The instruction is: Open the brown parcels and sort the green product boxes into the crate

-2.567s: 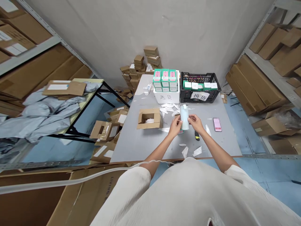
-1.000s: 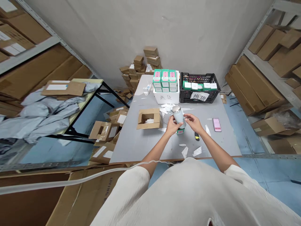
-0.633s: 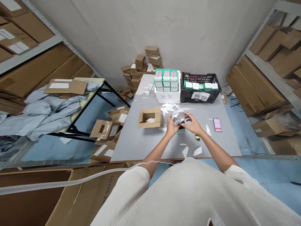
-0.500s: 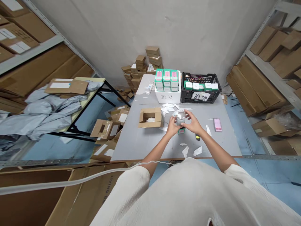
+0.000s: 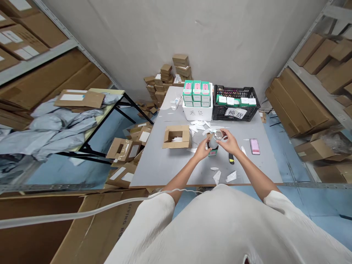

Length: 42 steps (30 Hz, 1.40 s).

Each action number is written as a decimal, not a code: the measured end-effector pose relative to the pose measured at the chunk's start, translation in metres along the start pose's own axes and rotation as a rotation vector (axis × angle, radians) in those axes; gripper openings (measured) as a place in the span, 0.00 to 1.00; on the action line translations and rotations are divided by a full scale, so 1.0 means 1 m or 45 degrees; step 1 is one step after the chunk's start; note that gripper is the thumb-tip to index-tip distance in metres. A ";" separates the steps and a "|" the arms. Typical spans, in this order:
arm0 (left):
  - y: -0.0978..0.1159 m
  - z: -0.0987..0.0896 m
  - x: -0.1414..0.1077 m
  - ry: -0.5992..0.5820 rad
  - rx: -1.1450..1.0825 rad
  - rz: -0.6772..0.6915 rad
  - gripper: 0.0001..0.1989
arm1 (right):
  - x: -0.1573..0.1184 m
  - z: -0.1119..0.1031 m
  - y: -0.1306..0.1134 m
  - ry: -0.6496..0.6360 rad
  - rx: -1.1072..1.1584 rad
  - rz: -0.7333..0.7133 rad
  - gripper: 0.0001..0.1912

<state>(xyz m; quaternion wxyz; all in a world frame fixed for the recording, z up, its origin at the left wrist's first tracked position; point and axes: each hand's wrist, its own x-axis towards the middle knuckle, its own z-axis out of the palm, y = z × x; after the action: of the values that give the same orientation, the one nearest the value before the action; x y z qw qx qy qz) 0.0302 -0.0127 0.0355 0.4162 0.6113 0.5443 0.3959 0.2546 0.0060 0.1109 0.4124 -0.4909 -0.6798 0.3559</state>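
Note:
Both my hands are at the middle of the grey table (image 5: 154, 161). My left hand (image 5: 202, 149) grips a pale bottle (image 5: 212, 142) from the left. My right hand (image 5: 228, 142) has its fingers on a clear round top (image 5: 218, 134) at the bottle's upper end. I cannot tell whether that top is separate from the bottle. A small green-and-white box (image 5: 213, 153) stands just below the bottle, partly hidden behind it. A black-and-yellow utility knife (image 5: 231, 158) lies close to my right hand.
An open cardboard box (image 5: 176, 137) stands left of my hands, with white paper scraps (image 5: 198, 126) beyond. At the far end are a white foam box (image 5: 197, 114) holding green-and-white boxes and a black crate (image 5: 236, 108). A pink card (image 5: 255, 146) lies on the right.
The bottle has tilted, and its clear top now points up and right, further toward my right hand. The view has shifted slightly.

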 end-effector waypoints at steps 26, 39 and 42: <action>-0.028 0.006 -0.013 -0.015 0.070 -0.018 0.41 | 0.014 0.031 0.037 -0.624 -0.940 -0.190 0.32; -0.059 0.013 -0.012 -0.156 0.317 0.045 0.43 | 0.024 0.048 0.043 -0.908 -1.177 -0.178 0.31; -0.064 0.012 -0.013 -0.072 0.300 0.058 0.39 | 0.017 0.047 0.051 -0.794 -1.044 -0.200 0.26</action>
<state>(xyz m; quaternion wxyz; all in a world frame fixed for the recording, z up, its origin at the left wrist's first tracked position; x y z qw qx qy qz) 0.0183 -0.0230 -0.0292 0.3474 0.6791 0.5612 0.3212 0.2284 0.0320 0.0500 -0.0106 -0.4303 -0.8887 0.1577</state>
